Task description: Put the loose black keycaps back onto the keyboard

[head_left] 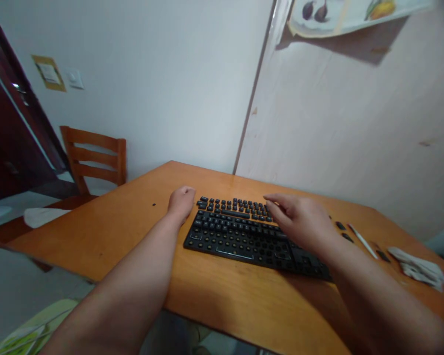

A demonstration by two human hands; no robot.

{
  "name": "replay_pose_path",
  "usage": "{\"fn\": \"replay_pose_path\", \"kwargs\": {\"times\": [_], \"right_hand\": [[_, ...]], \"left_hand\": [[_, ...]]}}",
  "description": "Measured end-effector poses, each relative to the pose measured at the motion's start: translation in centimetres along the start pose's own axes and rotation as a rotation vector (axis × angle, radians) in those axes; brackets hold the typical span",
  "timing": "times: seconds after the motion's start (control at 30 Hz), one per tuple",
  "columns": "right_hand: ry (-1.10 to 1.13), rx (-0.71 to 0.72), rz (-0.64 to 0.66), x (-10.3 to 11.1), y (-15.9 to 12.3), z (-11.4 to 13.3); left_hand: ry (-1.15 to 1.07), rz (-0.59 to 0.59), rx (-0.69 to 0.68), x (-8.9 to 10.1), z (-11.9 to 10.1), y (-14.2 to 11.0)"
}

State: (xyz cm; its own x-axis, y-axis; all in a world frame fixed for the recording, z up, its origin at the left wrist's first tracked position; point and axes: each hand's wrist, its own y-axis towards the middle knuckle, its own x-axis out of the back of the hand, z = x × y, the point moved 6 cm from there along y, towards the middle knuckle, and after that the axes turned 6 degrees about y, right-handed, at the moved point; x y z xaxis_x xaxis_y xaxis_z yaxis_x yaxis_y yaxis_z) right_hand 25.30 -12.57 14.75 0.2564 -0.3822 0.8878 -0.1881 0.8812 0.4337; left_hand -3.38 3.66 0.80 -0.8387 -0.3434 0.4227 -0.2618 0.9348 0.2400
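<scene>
A black keyboard (240, 235) lies on an orange wooden table (126, 231), many of its keycaps off in the front rows, with a block of loose black keycaps (237, 205) lined up behind it. My left hand (181, 202) rests on the table at the keyboard's far left corner, fingers curled under into a loose fist with nothing visible in it. My right hand (299, 222) hovers over the keyboard's right half, fingers brought together and pointing left toward the keycaps; whether they pinch a keycap is hidden.
To the right of the keyboard lie a few loose black keycaps (341, 226), a thin white stick-like tool (362, 240) and a crumpled white tissue (418, 267). A wooden chair (94, 158) stands at the table's far left. Walls close in behind the table.
</scene>
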Motion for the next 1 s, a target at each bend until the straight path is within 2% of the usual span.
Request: {"fn": "replay_pose_path", "kwargs": {"times": [0.17,0.3,0.37,0.47,0.6,0.83,0.9,1.0], "right_hand": [[0.178,-0.218,-0.217,1.7,-2.8,-9.1],[0.328,-0.375,-0.372,1.3,-5.7,-16.4],[0.35,-0.449,-0.424,1.0,-7.3,-19.2],[0.436,-0.515,-0.467,0.3,-9.0,-22.2],[0.481,-0.556,-0.522,-0.3,-10.1,-24.2],[0.309,-0.475,-0.429,-2.2,-9.0,-24.4],[0.3,-0.463,-0.442,-2.3,-8.9,-24.2],[0.281,-0.459,-0.449,-2.1,-8.7,-23.9]], "left_hand": [[-0.076,-0.037,0.01,0.4,-0.3,0.2],[-0.115,-0.029,0.045,0.4,-0.4,0.2],[-0.142,-0.038,0.058,0.6,-0.4,0.2],[-0.166,-0.063,0.061,0.8,-0.4,0.3],[-0.261,-0.037,0.148,0.7,-0.2,0.7],[-0.248,0.011,0.286,1.3,-0.4,1.5],[-0.24,-0.016,0.315,1.5,-0.5,1.8],[-0.247,-0.134,0.319,2.0,-0.6,2.3]]}}
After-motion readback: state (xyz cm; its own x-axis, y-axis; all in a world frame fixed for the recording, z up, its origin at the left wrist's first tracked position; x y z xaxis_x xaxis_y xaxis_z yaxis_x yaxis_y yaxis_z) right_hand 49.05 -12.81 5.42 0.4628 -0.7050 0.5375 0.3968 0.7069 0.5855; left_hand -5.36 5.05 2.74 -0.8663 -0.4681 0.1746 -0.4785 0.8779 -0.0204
